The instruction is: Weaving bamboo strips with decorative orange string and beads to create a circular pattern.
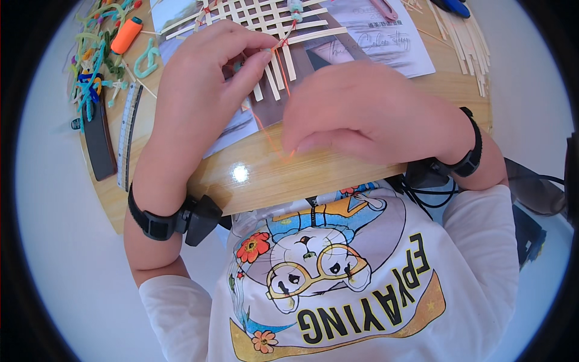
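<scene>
A woven lattice of pale wooden strips lies at the far middle of the table, on printed paper. Thumb and forefinger of my left hand pinch together at its near edge, where an orange thread is looped around the strips. The thread runs down from there toward me. My right hand is closed, blurred by motion, with the thread's orange end at its thumb tip; its other fingers are partly hidden. A pale blue-green beaded piece rests on the lattice.
Left on the wooden table are bent pipe cleaners, an orange cylinder, a turquoise twisted loop, a dark flat bar and a ruler. Loose wooden strips and a blue-handled tool lie far right.
</scene>
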A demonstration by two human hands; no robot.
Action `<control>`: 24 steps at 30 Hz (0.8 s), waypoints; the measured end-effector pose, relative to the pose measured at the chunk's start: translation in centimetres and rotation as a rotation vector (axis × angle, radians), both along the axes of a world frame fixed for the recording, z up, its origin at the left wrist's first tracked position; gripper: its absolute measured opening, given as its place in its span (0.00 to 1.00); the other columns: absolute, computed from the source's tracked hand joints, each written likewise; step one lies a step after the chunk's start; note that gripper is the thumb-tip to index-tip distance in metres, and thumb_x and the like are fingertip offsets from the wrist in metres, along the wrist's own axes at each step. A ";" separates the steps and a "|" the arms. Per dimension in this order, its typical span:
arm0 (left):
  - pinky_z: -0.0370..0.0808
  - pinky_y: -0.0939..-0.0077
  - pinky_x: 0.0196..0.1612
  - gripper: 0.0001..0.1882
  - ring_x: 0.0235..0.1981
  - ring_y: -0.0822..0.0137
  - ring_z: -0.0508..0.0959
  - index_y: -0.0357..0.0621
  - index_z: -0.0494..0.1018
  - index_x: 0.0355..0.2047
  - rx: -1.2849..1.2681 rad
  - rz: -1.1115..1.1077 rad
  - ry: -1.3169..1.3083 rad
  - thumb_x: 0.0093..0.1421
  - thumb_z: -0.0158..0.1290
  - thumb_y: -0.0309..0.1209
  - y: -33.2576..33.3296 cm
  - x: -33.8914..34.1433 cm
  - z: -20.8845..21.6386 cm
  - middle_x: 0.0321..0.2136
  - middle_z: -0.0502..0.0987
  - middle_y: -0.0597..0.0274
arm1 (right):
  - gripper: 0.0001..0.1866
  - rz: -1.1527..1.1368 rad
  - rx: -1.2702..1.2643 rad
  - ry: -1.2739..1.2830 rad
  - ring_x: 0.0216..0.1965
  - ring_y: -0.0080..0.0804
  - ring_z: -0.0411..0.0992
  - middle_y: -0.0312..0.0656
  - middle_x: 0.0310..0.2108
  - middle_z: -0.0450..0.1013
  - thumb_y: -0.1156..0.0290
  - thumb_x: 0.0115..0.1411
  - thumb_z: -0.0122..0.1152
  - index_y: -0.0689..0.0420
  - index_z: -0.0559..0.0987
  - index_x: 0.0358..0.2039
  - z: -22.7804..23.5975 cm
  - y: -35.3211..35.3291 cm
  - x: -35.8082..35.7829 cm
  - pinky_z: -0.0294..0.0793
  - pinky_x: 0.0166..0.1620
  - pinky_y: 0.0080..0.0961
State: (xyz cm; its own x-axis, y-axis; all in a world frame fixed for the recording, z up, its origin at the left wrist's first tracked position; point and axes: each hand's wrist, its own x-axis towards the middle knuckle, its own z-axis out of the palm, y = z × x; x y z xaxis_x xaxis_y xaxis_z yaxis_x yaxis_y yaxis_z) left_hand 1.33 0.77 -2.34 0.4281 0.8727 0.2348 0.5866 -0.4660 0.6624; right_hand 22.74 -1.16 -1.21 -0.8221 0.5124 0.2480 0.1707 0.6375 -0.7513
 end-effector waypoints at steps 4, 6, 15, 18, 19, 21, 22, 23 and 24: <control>0.72 0.77 0.30 0.07 0.26 0.66 0.74 0.41 0.79 0.36 0.022 0.000 -0.007 0.56 0.57 0.26 0.0 -0.1 0.0 0.28 0.76 0.62 | 0.04 -0.094 0.121 0.038 0.33 0.39 0.74 0.38 0.30 0.75 0.78 0.54 0.60 0.57 0.79 0.31 1.0 1.3 0.9 0.72 0.37 0.29; 0.71 0.78 0.30 0.07 0.27 0.68 0.74 0.41 0.79 0.36 0.041 -0.002 -0.029 0.56 0.56 0.26 0.1 -0.2 0.1 0.28 0.76 0.62 | 0.04 -0.142 0.125 -0.021 0.33 0.38 0.74 0.39 0.30 0.75 0.79 0.53 0.60 0.58 0.78 0.31 1.1 2.1 1.7 0.72 0.37 0.28; 0.69 0.83 0.33 0.07 0.29 0.77 0.72 0.37 0.78 0.36 -0.046 0.106 -0.197 0.57 0.56 0.25 0.0 -0.9 2.1 0.27 0.73 0.67 | 0.06 -0.253 0.248 -0.202 0.31 0.36 0.74 0.40 0.30 0.75 0.80 0.56 0.57 0.60 0.76 0.35 2.5 3.7 2.8 0.73 0.37 0.26; 0.67 0.85 0.39 0.08 0.36 0.78 0.70 0.36 0.77 0.40 -0.152 0.105 -0.235 0.60 0.55 0.24 -0.3 -1.5 2.7 0.36 0.75 0.67 | 0.03 -0.252 0.256 -0.100 0.33 0.37 0.73 0.40 0.28 0.74 0.78 0.55 0.58 0.59 0.77 0.32 1.2 3.6 2.7 0.71 0.37 0.28; 0.67 0.85 0.39 0.08 0.36 0.78 0.70 0.36 0.77 0.40 -0.146 0.106 -0.235 0.60 0.55 0.24 -0.4 -1.6 2.8 0.36 0.75 0.67 | 0.04 -0.256 0.237 -0.078 0.33 0.37 0.73 0.40 0.28 0.74 0.75 0.57 0.58 0.56 0.77 0.34 0.8 3.6 2.7 0.71 0.37 0.29; 0.67 0.85 0.41 0.09 0.38 0.78 0.71 0.35 0.76 0.41 -0.173 0.099 -0.292 0.61 0.54 0.22 -0.5 -1.7 2.9 0.39 0.75 0.66 | 0.04 -0.233 0.180 -0.046 0.31 0.35 0.72 0.40 0.27 0.73 0.75 0.58 0.58 0.57 0.76 0.34 0.5 3.5 2.4 0.71 0.37 0.28; 0.67 0.85 0.41 0.09 0.38 0.78 0.71 0.35 0.76 0.41 -0.168 0.100 -0.293 0.61 0.54 0.22 -0.6 -1.7 3.0 0.39 0.75 0.66 | 0.04 -0.210 0.116 -0.016 0.30 0.34 0.72 0.40 0.27 0.73 0.75 0.58 0.57 0.57 0.76 0.35 0.4 3.4 2.3 0.71 0.36 0.26; 0.68 0.85 0.42 0.09 0.39 0.78 0.72 0.34 0.76 0.42 -0.189 0.090 -0.334 0.61 0.54 0.22 -0.7 -1.7 2.9 0.40 0.75 0.66 | 0.04 -0.208 0.121 -0.016 0.30 0.34 0.72 0.40 0.27 0.73 0.75 0.58 0.57 0.57 0.76 0.35 0.4 3.3 2.1 0.71 0.36 0.26; 0.68 0.85 0.43 0.09 0.40 0.77 0.72 0.34 0.75 0.42 -0.209 0.077 -0.376 0.61 0.54 0.21 -0.7 -1.7 3.0 0.40 0.75 0.65 | 0.04 -0.186 -0.028 0.016 0.28 0.31 0.71 0.38 0.26 0.72 0.75 0.59 0.57 0.58 0.76 0.35 0.5 3.0 1.8 0.70 0.35 0.25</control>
State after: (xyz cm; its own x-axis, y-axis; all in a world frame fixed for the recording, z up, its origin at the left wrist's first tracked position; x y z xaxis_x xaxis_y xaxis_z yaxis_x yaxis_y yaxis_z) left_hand -0.36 0.03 0.70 0.2783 0.9442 0.1763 0.3147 -0.2630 0.9120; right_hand 24.57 1.85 -0.73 -0.7087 0.6620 0.2440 0.2716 0.5752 -0.7716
